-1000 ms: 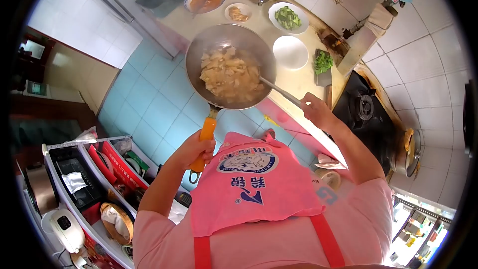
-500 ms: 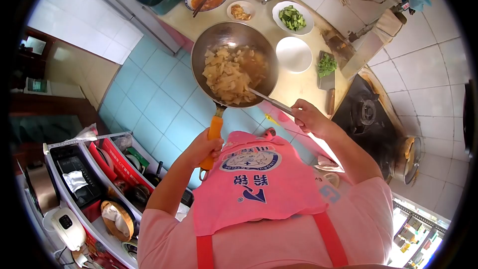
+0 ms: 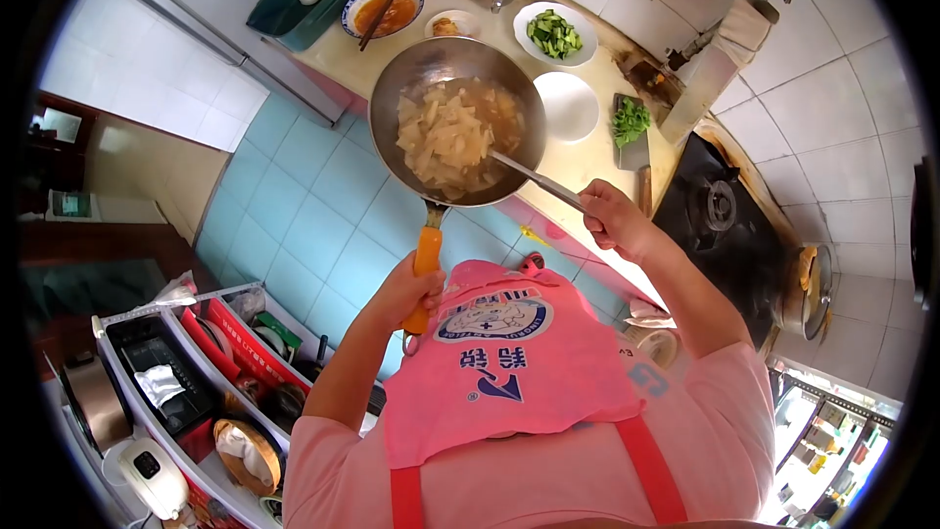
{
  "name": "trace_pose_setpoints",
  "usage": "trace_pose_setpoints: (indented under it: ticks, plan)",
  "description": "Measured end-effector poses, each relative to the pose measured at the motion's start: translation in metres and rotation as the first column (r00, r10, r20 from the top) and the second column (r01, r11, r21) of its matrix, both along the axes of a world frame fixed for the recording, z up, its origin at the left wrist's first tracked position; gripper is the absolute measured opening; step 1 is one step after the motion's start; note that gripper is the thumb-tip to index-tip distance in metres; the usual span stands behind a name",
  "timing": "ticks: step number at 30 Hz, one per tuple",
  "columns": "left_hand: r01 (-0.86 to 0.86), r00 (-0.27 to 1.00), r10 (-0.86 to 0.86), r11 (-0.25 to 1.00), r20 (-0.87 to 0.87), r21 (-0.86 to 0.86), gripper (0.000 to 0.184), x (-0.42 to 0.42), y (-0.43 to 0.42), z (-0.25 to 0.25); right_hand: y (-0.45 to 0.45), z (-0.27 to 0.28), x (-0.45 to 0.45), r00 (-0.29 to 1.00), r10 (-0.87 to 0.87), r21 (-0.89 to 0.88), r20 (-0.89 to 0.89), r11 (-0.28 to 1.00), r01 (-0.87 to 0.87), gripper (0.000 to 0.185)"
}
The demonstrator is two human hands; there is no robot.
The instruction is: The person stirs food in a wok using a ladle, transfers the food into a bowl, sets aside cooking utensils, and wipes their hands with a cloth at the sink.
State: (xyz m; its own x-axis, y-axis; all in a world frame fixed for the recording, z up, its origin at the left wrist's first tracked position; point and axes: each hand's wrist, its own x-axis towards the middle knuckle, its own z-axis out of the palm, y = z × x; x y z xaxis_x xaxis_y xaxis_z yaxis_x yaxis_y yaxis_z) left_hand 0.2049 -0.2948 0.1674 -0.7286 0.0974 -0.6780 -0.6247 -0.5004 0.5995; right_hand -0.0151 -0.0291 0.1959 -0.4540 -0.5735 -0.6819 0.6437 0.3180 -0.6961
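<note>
Fingers of the left hand (image 3: 413, 292) clench the orange handle (image 3: 428, 251); those of the right hand (image 3: 619, 222) grip the metal utensil (image 3: 539, 177), its end in the food (image 3: 443, 140). Excess handle tilt could spill food from the pan (image 3: 455, 58), held near the white bowl (image 3: 569, 108).

white bowl (image 3: 570, 108), plate (image 3: 589, 37) and cleaver (image 3: 634, 154) on pale counter (image 3: 599, 159)

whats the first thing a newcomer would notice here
Probably the big pan of pale slices mid-view, its orange handle gripped by the left hand, while the right hand holds a metal utensil dipped into it. Next, the bright pink apron below, then the white plate of chopped green vegetable on the counter beyond the pan.
</note>
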Motion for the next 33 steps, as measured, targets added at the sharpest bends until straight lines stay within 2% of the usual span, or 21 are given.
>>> trace_pose_setpoints:
  ticks: [13,21,33]
  plan:
    - [-0.016,0.998,0.014,1.0,-0.068,-0.024,0.013,-0.036,0.013,0.014,0.031,0.021,-0.026,0.99,-0.105,0.029,-0.099,0.994,0.108,0.014]
    - [-0.011,0.998,0.012,1.0,-0.068,0.004,0.016,-0.049,0.017,0.019,0.043,0.031,-0.04,0.981,-0.149,0.022,-0.123,0.988,0.153,0.015]
    - [-0.093,0.994,0.095,0.994,-0.047,0.049,0.017,-0.053,0.023,0.009,0.064,0.033,-0.054,0.977,-0.205,-0.022,-0.051,0.979,0.204,0.014]
